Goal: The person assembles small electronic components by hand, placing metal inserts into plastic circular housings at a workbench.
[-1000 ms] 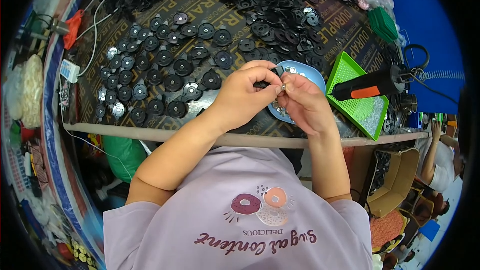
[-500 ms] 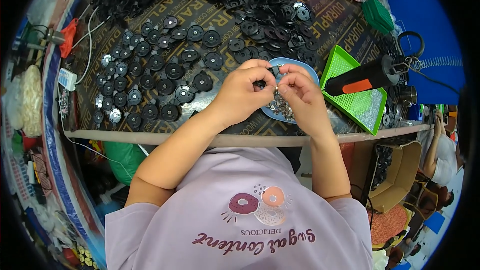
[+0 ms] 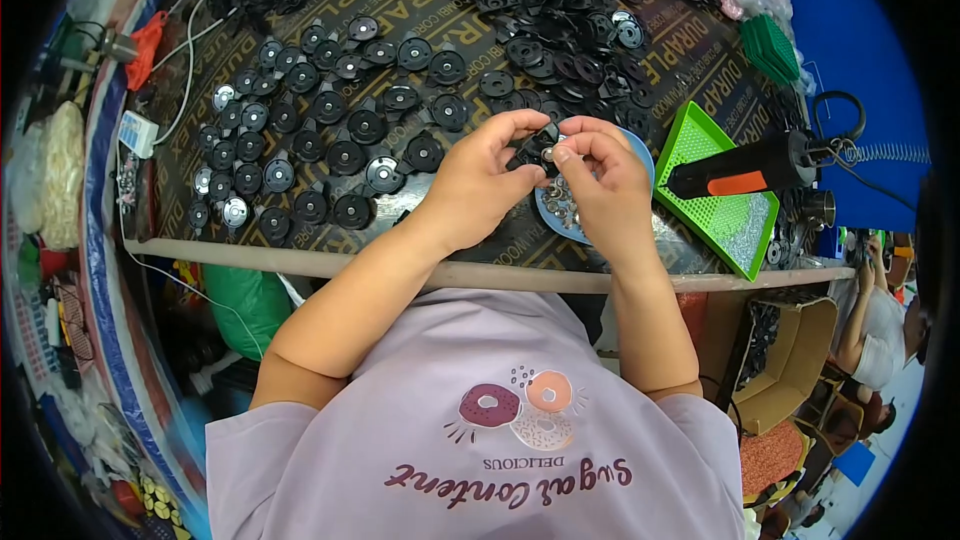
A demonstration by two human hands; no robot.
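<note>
My left hand is closed on a small black plastic part, held up above the table. The fingers and thumb of my right hand pinch at the same part from the other side. A small round metal piece shows on the black part at the right fingertips. Under the hands sits a blue oval dish with many small shiny metal pieces in it; the right hand covers much of it. Rows of black round plastic parts, some with shiny metal centres, lie left of the hands.
A heap of black parts covers the table's far side. At the right, a black and orange electric screwdriver on a coiled cord lies over a green tray. An open cardboard box stands below the table's front edge.
The view has shifted slightly. The black part is tilted more toward me between my hands, and the round metal piece on it now shows more plainly.
</note>
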